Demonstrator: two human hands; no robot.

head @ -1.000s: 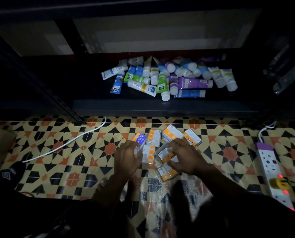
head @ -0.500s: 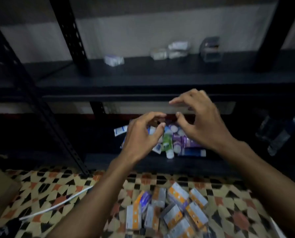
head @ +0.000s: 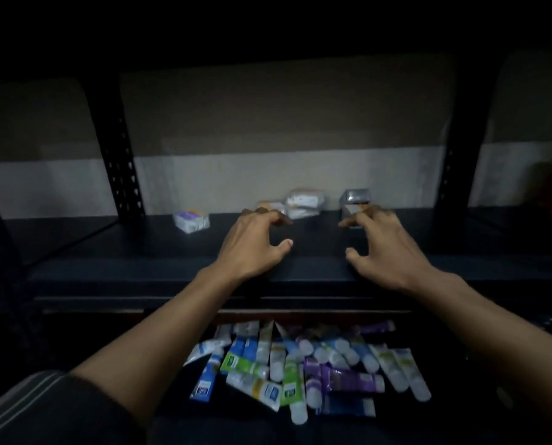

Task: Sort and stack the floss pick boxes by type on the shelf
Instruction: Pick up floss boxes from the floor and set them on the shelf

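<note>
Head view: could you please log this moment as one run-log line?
left hand: empty, above shelf | right hand: empty, fingertips by rightmost box | floss pick boxes: at shelf back | tubes: heaped below

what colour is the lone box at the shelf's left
The box is white with purple and orange on top; head view.

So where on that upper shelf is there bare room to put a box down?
Bare: the shelf front, left of the purple box up to the upright, and right of the dark box. Crowded: the back middle around the stacked boxes; tubes pile up underneath.
</note>
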